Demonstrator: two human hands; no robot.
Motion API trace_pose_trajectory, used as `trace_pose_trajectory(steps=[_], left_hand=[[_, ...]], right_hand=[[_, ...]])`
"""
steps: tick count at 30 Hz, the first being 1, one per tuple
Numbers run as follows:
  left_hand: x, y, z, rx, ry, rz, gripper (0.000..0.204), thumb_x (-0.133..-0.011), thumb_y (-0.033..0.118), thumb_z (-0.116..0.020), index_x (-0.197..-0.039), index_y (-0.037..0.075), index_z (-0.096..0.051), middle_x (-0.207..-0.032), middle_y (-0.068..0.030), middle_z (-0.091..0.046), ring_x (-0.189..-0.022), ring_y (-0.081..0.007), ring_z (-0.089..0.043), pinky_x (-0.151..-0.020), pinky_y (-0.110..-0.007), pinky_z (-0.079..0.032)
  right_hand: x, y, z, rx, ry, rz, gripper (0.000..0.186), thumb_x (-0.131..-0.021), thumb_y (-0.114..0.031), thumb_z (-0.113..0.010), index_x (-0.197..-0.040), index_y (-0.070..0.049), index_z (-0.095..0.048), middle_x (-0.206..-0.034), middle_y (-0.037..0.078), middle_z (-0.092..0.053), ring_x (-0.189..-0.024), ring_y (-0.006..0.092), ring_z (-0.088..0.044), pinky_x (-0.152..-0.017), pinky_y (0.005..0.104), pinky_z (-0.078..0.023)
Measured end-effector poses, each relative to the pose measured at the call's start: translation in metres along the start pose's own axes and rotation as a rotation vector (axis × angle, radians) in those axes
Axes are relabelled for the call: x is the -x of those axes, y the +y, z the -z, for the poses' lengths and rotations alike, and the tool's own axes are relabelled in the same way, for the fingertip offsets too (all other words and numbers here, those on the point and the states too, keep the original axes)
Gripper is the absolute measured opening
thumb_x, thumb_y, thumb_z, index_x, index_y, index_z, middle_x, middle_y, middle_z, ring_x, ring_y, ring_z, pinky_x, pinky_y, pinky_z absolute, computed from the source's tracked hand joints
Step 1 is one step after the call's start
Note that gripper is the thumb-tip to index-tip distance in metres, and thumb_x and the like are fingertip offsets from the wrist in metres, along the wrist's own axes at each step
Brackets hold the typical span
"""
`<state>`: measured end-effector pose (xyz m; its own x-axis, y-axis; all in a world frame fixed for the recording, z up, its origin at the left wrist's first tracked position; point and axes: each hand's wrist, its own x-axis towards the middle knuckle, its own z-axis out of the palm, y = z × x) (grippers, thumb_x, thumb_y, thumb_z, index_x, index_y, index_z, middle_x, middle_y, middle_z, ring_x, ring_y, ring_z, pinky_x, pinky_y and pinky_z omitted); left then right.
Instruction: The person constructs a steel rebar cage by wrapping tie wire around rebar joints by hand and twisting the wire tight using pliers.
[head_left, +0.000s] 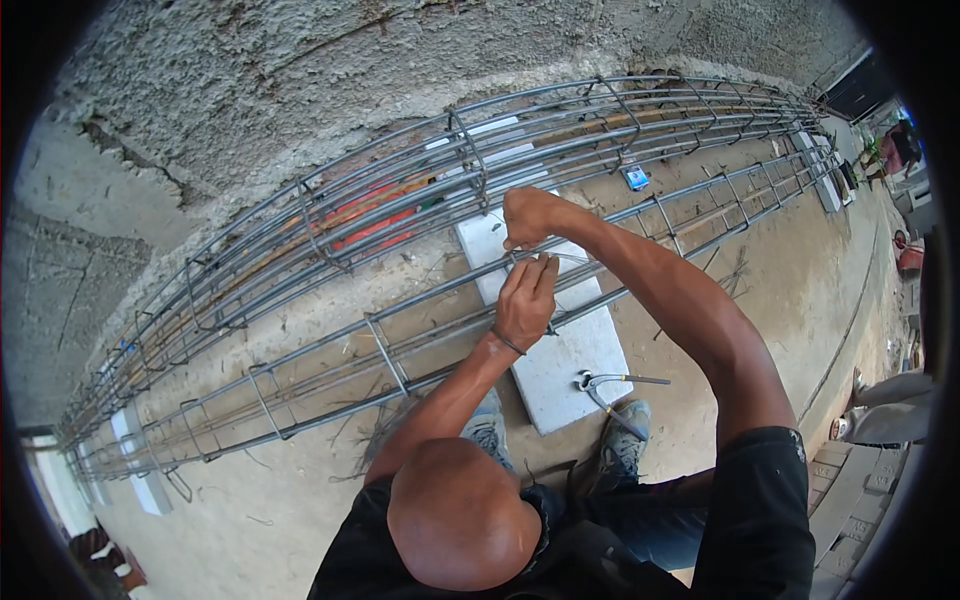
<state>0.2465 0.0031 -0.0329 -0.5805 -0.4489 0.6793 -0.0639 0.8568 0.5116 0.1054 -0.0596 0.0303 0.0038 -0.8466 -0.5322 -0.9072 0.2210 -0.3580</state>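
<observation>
My left hand (527, 300) is closed in a pinch at the upper bar of the nearer steel rebar cage (387, 352). A thin tie wire (572, 257) runs out from its fingertips to the right. Just above, my right hand (537, 215) is curled closed, its fingers bent down toward the same bar; what lies inside it is hidden. Under the cage sits a long white block (575, 370). On the near end of that block, a pair of pincers (592, 382) lies with its handles spread.
Behind lies a second, larger rebar cage (310, 225), along a rough concrete wall (400, 70). White supports (140, 460) carry the cage ends. A red object (370, 215) and a small blue pack (635, 177) sit near the far cage. Another person's legs (885, 405) show at right.
</observation>
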Motion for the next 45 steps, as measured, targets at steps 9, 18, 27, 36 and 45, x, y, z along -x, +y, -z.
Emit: trace_pose_trajectory(steps=[9, 18, 27, 36, 45], left_hand=[[0.019, 0.017, -0.018, 0.097, -0.131, 0.079, 0.031, -0.082, -0.004, -0.052, -0.112, -0.008, -0.055, -0.134, -0.0376, -0.032, -0.126, -0.0506, -0.034, -0.101, -0.048, -0.038], [0.014, 0.004, 0.028, 0.180, 0.249, 0.418, 0.016, -0.071, -0.002, -0.056, -0.082, 0.004, -0.066, -0.079, -0.0124, -0.064, -0.066, -0.0285, -0.062, -0.058, -0.036, -0.051], [-0.038, -0.101, 0.051, 0.592, -0.623, 0.565, 0.033, -0.085, 0.026, -0.065, -0.108, 0.002, -0.066, -0.100, -0.0076, -0.068, -0.082, -0.0145, -0.060, -0.067, -0.029, -0.047], [-0.040, -0.128, 0.029, 1.082, -0.750, 0.786, 0.023, -0.073, 0.007, -0.074, -0.094, -0.001, -0.070, -0.079, -0.0059, -0.069, -0.062, -0.0087, -0.056, -0.052, -0.023, -0.041], [-0.040, -0.060, 0.013, 0.212, -0.203, 0.857, 0.017, -0.066, 0.017, -0.076, -0.073, 0.002, -0.072, -0.061, -0.0117, -0.065, -0.054, -0.0209, -0.060, -0.056, -0.033, -0.045]], right_hand=[[0.008, -0.001, -0.012, 0.245, 0.116, 0.226, 0.023, -0.057, -0.018, -0.076, -0.069, -0.001, -0.067, -0.077, 0.017, -0.065, -0.078, 0.0340, -0.063, -0.069, 0.0401, -0.051], [0.028, -0.001, -0.016, 0.871, 0.246, 0.769, 0.010, -0.073, -0.016, -0.060, -0.068, -0.007, -0.063, -0.077, 0.006, -0.061, -0.077, 0.0233, -0.065, -0.064, 0.0353, -0.053], [0.034, 0.015, 0.030, 0.923, 0.419, 0.730, 0.007, -0.078, -0.016, -0.056, -0.083, -0.013, -0.060, -0.079, 0.000, -0.056, -0.084, 0.0180, -0.056, -0.081, 0.0346, -0.046], [0.038, 0.020, 0.031, 0.816, 0.659, 0.686, 0.004, -0.077, -0.015, -0.057, -0.080, -0.014, -0.060, -0.074, -0.001, -0.051, -0.087, 0.0172, -0.051, -0.097, 0.0429, -0.037], [0.088, 0.004, 0.006, 0.579, 0.905, 0.515, 0.037, -0.081, -0.021, -0.063, -0.116, -0.021, -0.052, -0.119, 0.007, -0.048, -0.115, 0.0242, -0.044, -0.103, 0.0535, -0.028]])
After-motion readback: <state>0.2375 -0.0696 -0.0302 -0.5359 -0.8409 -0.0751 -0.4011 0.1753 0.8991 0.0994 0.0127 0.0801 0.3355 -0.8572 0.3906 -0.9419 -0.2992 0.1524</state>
